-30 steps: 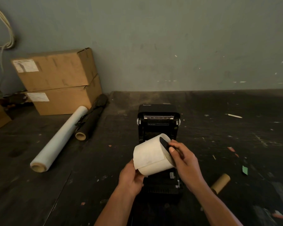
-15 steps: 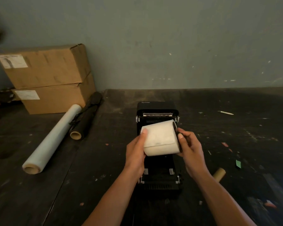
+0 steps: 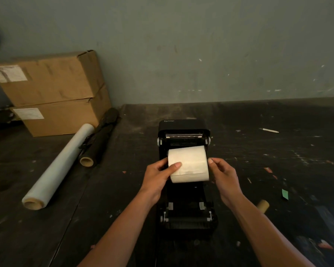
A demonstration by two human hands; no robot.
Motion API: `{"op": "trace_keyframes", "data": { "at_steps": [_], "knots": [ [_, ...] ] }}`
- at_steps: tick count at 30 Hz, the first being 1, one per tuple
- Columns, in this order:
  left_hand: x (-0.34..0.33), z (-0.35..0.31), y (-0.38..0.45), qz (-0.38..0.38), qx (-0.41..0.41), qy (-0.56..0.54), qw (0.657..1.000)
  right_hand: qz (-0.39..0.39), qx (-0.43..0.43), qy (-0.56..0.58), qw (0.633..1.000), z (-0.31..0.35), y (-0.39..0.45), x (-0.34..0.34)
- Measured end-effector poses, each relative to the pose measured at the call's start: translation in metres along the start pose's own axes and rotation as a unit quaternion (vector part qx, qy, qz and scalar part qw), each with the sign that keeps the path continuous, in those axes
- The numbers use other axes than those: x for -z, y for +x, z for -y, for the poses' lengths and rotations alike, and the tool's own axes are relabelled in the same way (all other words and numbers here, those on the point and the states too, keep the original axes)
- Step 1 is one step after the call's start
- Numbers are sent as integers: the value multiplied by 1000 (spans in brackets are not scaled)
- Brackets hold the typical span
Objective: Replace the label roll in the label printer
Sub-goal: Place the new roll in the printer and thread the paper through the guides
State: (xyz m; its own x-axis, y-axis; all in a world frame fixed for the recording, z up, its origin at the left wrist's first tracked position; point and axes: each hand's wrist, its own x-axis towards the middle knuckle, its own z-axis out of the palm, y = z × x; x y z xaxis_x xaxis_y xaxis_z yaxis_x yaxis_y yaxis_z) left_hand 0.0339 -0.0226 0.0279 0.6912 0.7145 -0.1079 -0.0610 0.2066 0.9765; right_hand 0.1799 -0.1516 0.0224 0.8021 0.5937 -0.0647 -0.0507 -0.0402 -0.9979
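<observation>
Label roll (image 3: 188,163), white and lying on its side, is held between both hands above the open bay of the black label printer (image 3: 183,130), whose lid is tilted back toward the wall. Its left end is gripped by the left hand (image 3: 158,180): the thumb is laid across the front face of the paper, while the other fingers (image 3: 163,163) are curled around the left end, closed onto the roll. The right end is touched by the right hand (image 3: 225,178), whose fingers are only loosely bent, the thumb tip being pressed against the roll's right edge; whether the remaining fingers reach the far side of that end cannot be told.

Further to the left on the dark tabletop (image 3: 46,237), two stacked cardboard boxes (image 3: 50,93) are seen against the wall, and before them a clear film roll (image 3: 60,166) and a dark roll (image 3: 98,143) are laid side by side. Just right of the right forearm, an empty cardboard core (image 3: 262,205) is seen lying on the tabletop, with a small green scrap (image 3: 285,194) near it.
</observation>
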Motion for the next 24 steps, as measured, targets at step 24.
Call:
{"op": "trace_keyframes", "data": {
  "at_steps": [24],
  "knots": [
    [9,75,23,-45,19,253,966,-21,-116,-139,983,-65,37,-9]
  ]
}}
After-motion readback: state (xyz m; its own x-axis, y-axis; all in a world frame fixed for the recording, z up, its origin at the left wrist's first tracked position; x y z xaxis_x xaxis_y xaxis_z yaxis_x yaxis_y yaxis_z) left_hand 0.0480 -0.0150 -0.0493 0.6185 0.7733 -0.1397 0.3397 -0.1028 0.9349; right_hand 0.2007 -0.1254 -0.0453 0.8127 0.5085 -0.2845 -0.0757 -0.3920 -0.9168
